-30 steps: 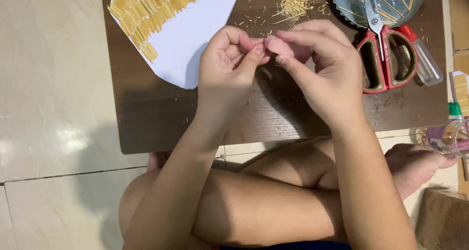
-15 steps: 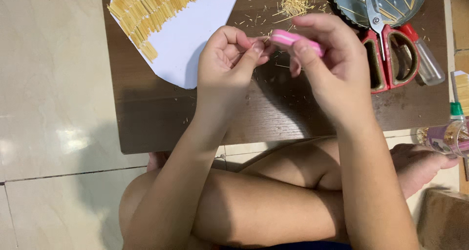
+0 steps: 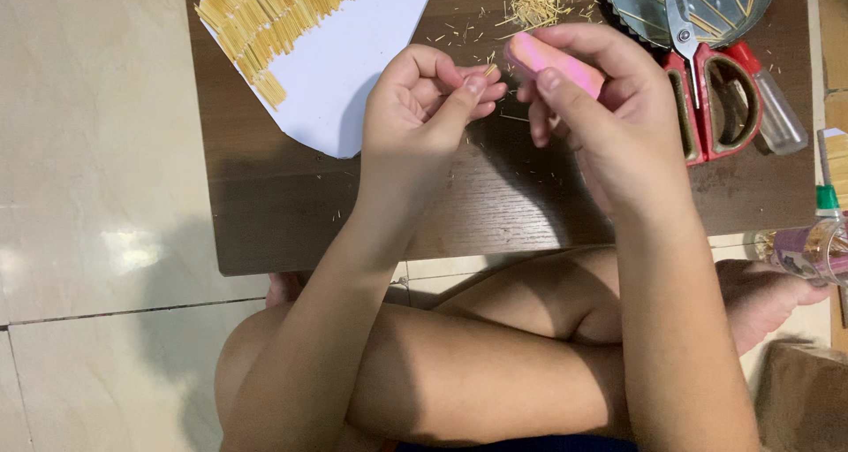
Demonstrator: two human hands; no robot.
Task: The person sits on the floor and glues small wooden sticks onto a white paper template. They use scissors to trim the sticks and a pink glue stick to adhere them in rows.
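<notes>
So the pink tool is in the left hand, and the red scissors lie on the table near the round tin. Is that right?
Not quite. The head view shows the pink tool in the right hand; the left hand pinches a small straw piece. The red scissors do lie by the round tin on the table.

Warm, even indoor light was cast from above. A soft glare patch was seen on the tiled floor [image 3: 128, 249]. Shadows were thrown under the hands onto the wooden table [image 3: 495, 196]. Focus was fairly sharp, with slight softness toward the edges.
</notes>
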